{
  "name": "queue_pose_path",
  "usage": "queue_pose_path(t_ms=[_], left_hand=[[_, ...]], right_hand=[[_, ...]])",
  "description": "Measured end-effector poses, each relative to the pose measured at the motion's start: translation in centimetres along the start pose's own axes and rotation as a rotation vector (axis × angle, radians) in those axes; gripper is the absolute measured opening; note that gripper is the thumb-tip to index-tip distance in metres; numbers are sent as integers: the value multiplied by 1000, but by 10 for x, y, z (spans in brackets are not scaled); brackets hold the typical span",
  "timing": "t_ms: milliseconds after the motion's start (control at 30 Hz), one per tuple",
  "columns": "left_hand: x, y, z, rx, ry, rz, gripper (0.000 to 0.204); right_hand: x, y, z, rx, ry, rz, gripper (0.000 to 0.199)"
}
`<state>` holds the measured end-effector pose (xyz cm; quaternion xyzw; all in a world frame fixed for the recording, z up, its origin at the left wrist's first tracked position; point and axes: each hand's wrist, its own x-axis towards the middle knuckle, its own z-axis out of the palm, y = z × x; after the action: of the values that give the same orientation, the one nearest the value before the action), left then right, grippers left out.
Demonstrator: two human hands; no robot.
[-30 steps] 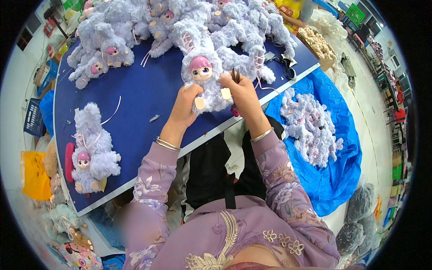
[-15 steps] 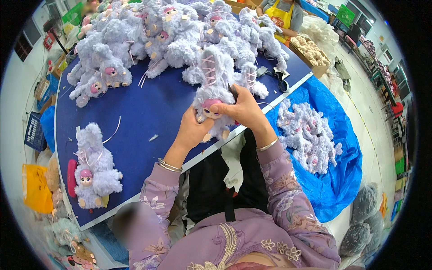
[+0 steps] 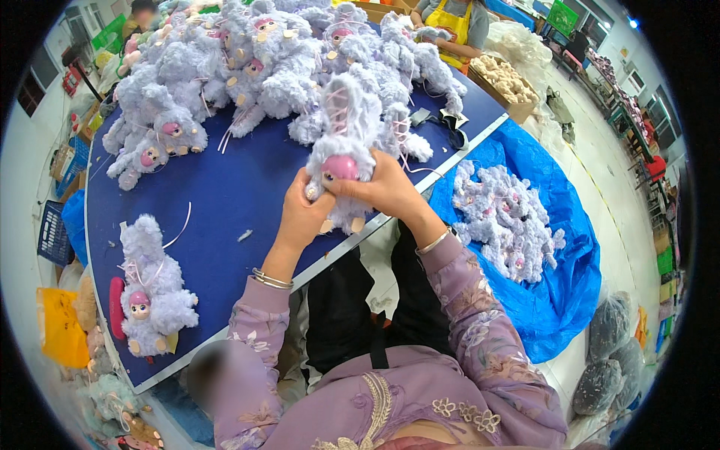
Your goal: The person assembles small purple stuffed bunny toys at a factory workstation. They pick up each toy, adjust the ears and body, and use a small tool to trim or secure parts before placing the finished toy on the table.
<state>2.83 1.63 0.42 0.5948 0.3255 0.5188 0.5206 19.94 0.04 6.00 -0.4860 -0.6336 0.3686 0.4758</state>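
A fluffy lilac plush doll (image 3: 349, 142) with a pink-capped doll face and pink lacing up its tall hood stands upright at the table's near edge. My left hand (image 3: 304, 206) is closed around its lower side, thumb beside the face. From the other side my right hand (image 3: 382, 184) grips it, the thumb pressed across the lower face and hiding part of it. A large heap of similar plush dolls (image 3: 277, 82) lies just beyond. Another lilac doll (image 3: 154, 300) lies on its back at the table's left end, beside a dark pink object (image 3: 117, 307).
The blue table (image 3: 232, 195) has a pale metal edge. Right of it, a blue tarp sack (image 3: 559, 300) holds more lilac dolls. A carton of beige pieces (image 3: 510, 82) stands far right, near a person in a yellow apron (image 3: 457, 30). Dark straps (image 3: 454, 131) lie by the heap.
The doll has tilted, showing more of its pink cap. A dark object seen by my right hand is no longer visible. The whole view has shifted slightly.
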Motion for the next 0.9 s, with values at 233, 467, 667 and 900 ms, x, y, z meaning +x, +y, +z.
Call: queue_pose_path(t_ms=[233,467,667,900], left_hand=[[8,19,-8,-231,100,-64,25],[6,11,2,-98,29,-46,25],[0,19,4,578,104,321,63],[-7,27,8,734,-37,309,79]], right_hand=[[7,-3,-139,931,260,-276,66],[41,76,-94,-497,352,-42,45],[31,21,-70,-294,10,66,30],[34,-43,-35,-66,-269,70,24]])
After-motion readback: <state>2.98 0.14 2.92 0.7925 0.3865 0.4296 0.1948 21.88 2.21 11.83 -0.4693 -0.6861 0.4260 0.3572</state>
